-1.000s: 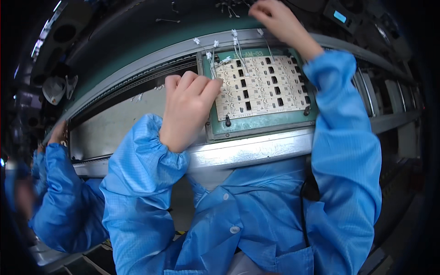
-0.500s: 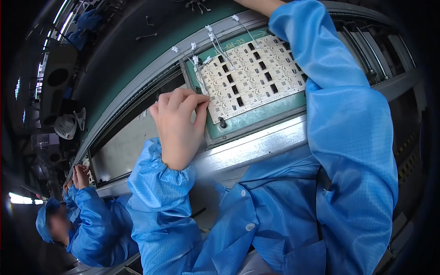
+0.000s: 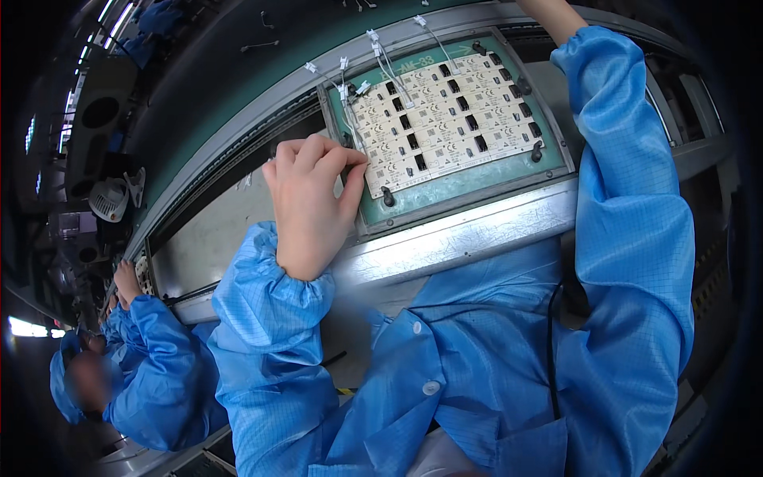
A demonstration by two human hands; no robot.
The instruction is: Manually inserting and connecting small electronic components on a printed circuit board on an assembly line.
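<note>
A panel of white circuit boards [image 3: 445, 119] with rows of black parts lies in a green fixture [image 3: 477, 181]. At the panel's left edge is my left hand [image 3: 310, 203], its thumb and forefinger closed in a pinch. White wires run down to these fingertips, but what they grip, if anything, is hidden. Several wires with white connectors [image 3: 373, 41] stick out over the fixture's far edge. My right arm [image 3: 628, 143] reaches up past the fixture's right side. Only its wrist shows at the top edge; the hand itself lies outside the picture.
Black clamps [image 3: 388, 196] stand around the panel. A metal rail [image 3: 469, 238] runs along the near side. Loose wires [image 3: 261, 45] lie on the dark green surface beyond. A small white fan [image 3: 110, 199] and a co-worker in blue [image 3: 163, 381] are at the left.
My right arm has swung outward to the right, uncovering the panel's right side. My left hand stays at the panel's left edge. The co-worker's hand has moved slightly down and left.
</note>
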